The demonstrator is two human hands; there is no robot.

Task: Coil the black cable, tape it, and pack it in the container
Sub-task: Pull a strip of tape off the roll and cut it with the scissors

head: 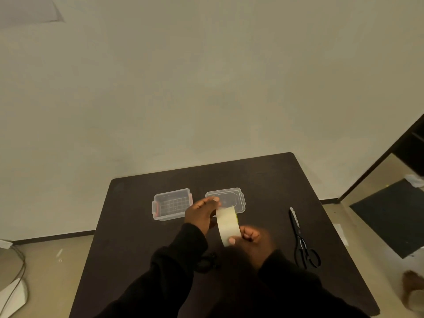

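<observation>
Both hands (199, 214) (254, 237) grip tape (227, 226) over dark table (263, 180); pale wall (206, 88).

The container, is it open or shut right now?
Open. The container sits on the table with no lid on; its gridded floor shows, and the lid lies flat beside it, to the right.

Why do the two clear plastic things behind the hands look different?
The container is a deep open box with red latches at its ends; the lid is flat and shallow, with no red showing. The container sits in full view, while the tape partly covers the lid. Both are clear plastic on the table.
</observation>
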